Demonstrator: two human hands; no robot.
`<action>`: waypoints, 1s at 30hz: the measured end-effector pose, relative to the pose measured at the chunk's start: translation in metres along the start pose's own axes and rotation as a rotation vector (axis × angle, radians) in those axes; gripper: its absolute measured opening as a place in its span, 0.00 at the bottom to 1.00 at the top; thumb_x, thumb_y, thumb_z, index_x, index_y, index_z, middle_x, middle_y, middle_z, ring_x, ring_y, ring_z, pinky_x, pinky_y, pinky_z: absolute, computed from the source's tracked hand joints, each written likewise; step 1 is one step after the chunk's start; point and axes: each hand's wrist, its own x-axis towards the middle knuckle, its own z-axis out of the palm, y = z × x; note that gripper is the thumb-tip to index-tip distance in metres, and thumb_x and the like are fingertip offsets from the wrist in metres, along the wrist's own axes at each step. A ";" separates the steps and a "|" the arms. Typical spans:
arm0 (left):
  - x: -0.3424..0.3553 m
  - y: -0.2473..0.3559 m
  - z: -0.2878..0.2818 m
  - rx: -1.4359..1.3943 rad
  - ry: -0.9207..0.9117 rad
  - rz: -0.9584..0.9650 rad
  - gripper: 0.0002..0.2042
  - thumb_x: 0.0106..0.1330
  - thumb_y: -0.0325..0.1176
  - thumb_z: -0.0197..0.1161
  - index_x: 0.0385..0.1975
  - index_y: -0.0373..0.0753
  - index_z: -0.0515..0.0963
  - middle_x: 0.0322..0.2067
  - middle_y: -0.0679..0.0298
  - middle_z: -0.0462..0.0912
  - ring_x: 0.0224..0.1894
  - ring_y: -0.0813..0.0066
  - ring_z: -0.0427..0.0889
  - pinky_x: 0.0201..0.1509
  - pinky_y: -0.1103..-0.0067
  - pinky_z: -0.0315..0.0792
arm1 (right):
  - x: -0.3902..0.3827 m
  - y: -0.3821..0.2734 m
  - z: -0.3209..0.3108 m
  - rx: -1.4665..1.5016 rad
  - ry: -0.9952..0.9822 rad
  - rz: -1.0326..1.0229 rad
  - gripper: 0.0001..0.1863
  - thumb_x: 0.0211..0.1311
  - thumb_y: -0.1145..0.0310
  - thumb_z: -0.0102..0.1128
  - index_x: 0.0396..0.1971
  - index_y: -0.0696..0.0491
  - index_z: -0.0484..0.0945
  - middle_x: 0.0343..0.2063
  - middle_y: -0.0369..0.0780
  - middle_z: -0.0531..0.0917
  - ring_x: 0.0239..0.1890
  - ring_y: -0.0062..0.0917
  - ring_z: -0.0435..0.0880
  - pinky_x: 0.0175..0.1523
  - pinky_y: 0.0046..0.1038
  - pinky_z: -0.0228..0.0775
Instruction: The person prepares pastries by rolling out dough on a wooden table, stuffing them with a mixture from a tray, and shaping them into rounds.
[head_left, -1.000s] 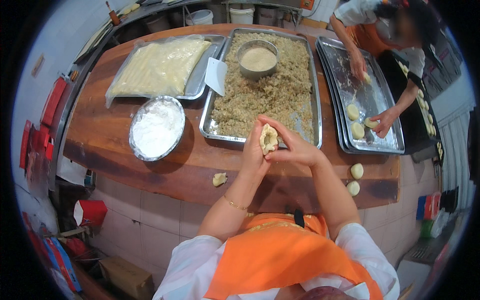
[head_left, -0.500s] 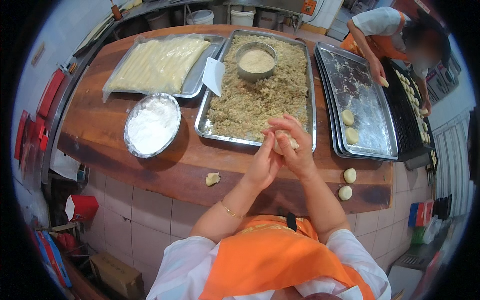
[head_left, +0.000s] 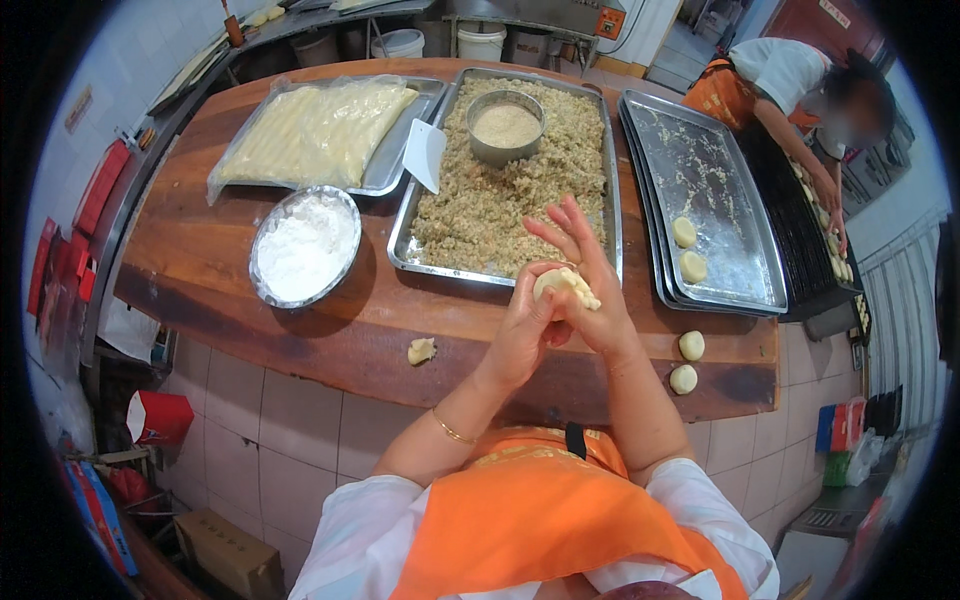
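Note:
A ball of pale dough [head_left: 567,284] sits between my two hands, just over the front edge of the filling tray, lumpy on its right side. My left hand [head_left: 522,325] is curled around it, thumb across the front. Against the dough's right side rests the palm of my right hand [head_left: 598,290], its fingers stretched up and apart. Beyond my hands, a metal tray [head_left: 400,252] carries crumbly brownish filling [head_left: 465,225]. A round metal tin [head_left: 506,152] of fine pale crumbs stands in that filling. Left of my wrists lies a small dough scrap [head_left: 421,351] on the wooden table [head_left: 330,345].
Left are a bowl of white flour [head_left: 305,245], a white scraper [head_left: 425,155] and plastic-covered dough strips [head_left: 310,130]. Stacked trays [head_left: 740,230] at right hold two dough rounds [head_left: 691,266]; two more dough balls [head_left: 683,379] lie nearby. A co-worker [head_left: 785,85] leans over a dark tray [head_left: 790,190].
My right fingers have unfolded from over the dough and now point up. More of the dough shows. The co-worker's hand has moved from the stacked trays to the dark tray.

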 end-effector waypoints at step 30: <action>-0.011 -0.006 -0.020 0.161 -0.172 -0.005 0.33 0.74 0.64 0.45 0.60 0.38 0.65 0.28 0.73 0.70 0.27 0.88 0.67 0.27 0.87 0.59 | -0.012 -0.006 0.001 -0.278 -0.016 -0.244 0.32 0.75 0.40 0.41 0.44 0.49 0.88 0.52 0.44 0.86 0.73 0.43 0.65 0.76 0.51 0.41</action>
